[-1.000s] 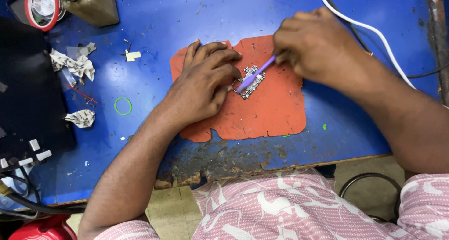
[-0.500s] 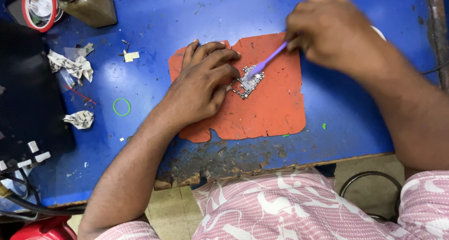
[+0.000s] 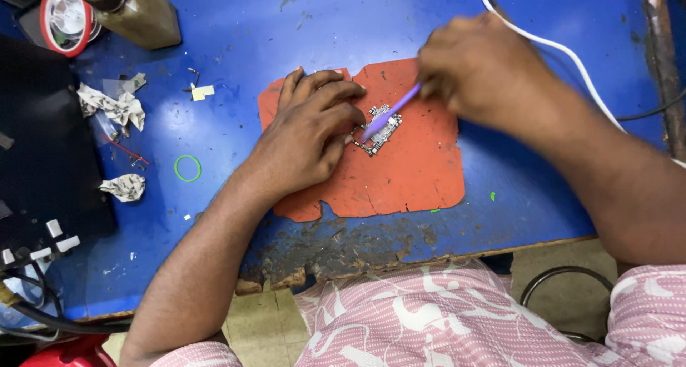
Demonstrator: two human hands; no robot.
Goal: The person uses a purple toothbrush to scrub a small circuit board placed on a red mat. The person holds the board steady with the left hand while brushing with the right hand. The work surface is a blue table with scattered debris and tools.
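Note:
A small circuit board (image 3: 379, 131) lies on a worn orange mat (image 3: 407, 174) on the blue table (image 3: 236, 45). My left hand (image 3: 307, 135) rests flat on the mat, its fingertips pressing the board's left edge. In my right hand (image 3: 479, 70) is a thin purple tool (image 3: 391, 111), gripped at the upper end. The tool slants down to the left and its tip touches the board.
A white cable (image 3: 572, 56) runs behind my right arm. Crumpled paper scraps (image 3: 114, 106), a green ring (image 3: 188, 168) and a brown bottle (image 3: 136, 10) lie at the left, by a black block (image 3: 43, 160) and a red-rimmed round object (image 3: 66, 11).
My right hand drew up and to the right, then came back down a little, sweeping the purple tool over the board. My left hand stayed on the board.

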